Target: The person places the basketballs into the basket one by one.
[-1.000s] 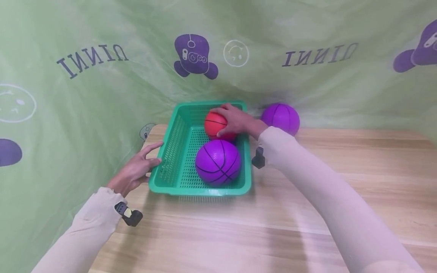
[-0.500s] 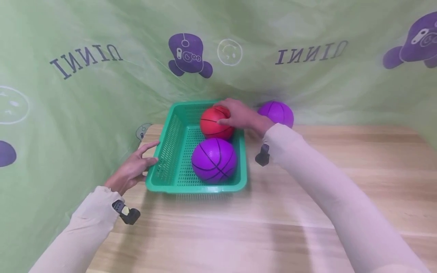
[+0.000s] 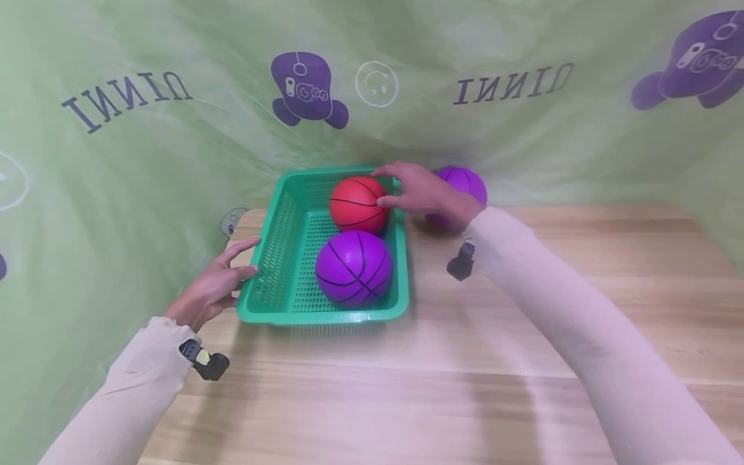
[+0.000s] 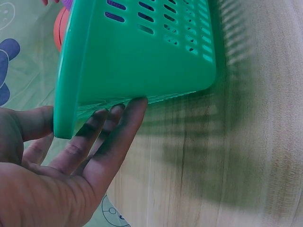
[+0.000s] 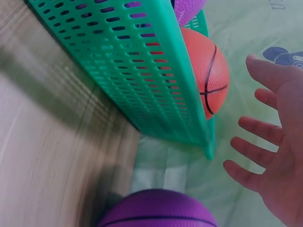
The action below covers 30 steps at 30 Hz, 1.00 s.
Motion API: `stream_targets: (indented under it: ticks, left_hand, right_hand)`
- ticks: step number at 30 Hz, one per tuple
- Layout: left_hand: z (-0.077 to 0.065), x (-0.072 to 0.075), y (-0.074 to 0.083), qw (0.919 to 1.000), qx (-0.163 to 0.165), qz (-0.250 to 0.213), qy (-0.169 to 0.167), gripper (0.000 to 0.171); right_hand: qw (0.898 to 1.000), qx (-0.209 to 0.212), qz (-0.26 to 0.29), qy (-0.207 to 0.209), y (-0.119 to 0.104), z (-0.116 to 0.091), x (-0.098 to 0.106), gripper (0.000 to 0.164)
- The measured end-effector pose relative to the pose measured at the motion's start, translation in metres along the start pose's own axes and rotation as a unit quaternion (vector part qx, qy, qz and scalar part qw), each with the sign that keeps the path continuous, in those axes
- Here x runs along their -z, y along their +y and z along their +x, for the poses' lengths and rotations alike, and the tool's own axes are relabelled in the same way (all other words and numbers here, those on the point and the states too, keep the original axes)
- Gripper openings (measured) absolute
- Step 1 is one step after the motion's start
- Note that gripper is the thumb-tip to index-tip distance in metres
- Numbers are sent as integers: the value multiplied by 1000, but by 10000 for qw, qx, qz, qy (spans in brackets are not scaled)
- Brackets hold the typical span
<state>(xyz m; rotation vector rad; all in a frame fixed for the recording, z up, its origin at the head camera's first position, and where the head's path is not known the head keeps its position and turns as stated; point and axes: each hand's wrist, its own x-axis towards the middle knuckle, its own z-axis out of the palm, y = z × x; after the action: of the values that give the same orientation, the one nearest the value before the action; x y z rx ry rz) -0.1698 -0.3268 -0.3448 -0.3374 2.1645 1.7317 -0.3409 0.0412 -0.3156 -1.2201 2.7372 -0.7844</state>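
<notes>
1. Green printed cloth [image 3: 221, 39] fills the upper frame behind a wood-grain counter [image 3: 633, 258].
2. Near centre we see a green basket [image 3: 325, 318] containing a red ball [image 3: 356, 206] and, nearer us, a purple ball [image 3: 353, 268].
3. At centre-left, we find the left hand [image 3: 210, 284] holding the basket's rim between thumb and fingers.
4. Right hand [image 3: 421, 188]: fingers spread apart, just beside the red ball.
5. Beyond its wrist, upper right of centre, we see a second purple ball [image 3: 467, 181], partly hidden, seemingly on the counter.

looks like a curtained-off corner tbh, can't tell what sort of room it's in. creased light green sheeting [image 3: 430, 32] hangs behind and beside a wood-grain tabletop [image 3: 407, 387], and it's printed with purple cartoon characters [image 3: 303, 86], white smiley faces [image 3: 376, 84] and dark lettering [image 3: 511, 84] that reads backwards.
</notes>
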Motion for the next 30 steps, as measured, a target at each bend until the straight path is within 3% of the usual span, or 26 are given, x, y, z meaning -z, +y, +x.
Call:
stream_targets:
  ticks: [5,13,19,30]
  left_hand:
    - [0,2,1,10000,-32,16,14,68]
    - [1,4,1,9999,-24,30,-101,69]
    - [1,5,-1,9998,-24,64,-159,69]
    - [5,2,-2,9998,54,54,-172,70]
  right_hand:
    - [9997,-77,226,69,6,-10,7,59]
    - [9990,-283,-278,218,17,-29,18,60]
    - [9975,-527,-308,358,30,-45,28,63]
    - [9945,-996,36,314,62,-80,42,74]
